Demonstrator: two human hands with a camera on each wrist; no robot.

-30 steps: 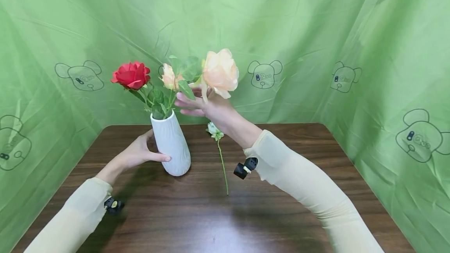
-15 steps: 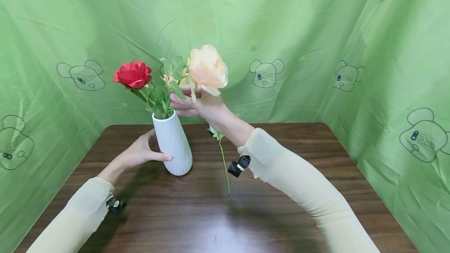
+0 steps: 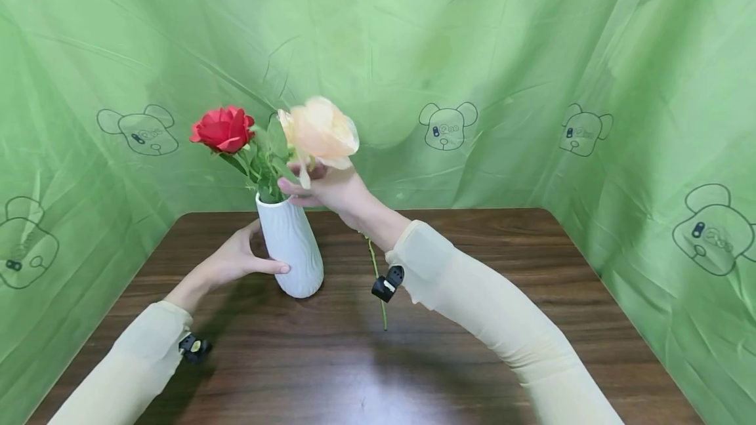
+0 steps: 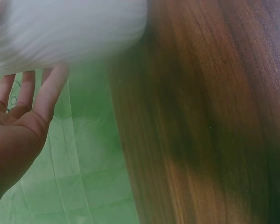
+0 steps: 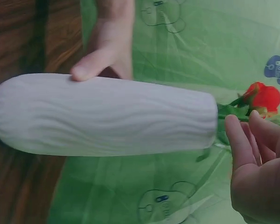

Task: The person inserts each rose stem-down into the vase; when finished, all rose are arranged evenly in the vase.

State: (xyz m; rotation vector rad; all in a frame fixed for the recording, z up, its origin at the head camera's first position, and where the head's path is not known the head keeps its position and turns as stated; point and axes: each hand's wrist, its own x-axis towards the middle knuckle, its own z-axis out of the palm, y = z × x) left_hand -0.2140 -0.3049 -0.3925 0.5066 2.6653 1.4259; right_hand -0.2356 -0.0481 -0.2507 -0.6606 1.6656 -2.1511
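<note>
My left hand grips a white, wavy-ribbed vase, its thumb across the near side and its fingers round the far side. The vase leans left in the head view, its base at the table. A red rose and green leaves rise from the mouth. My right hand pinches the stem of a large pale peach rose, just outside the vase mouth in the right wrist view. That bloom covers part of the right fingers, and a smaller peach bud shows beside it.
A flower with a thin green stem lies on the brown wooden table, its head hidden behind the right wrist. Green cloth with bear drawings hangs round the back and sides. Each sleeve carries a small black camera.
My right hand has moved left and, lately, down with the peach rose, closer to the vase mouth. The right forearm now covers the lying flower's head. My left hand and the vase have barely moved.
</note>
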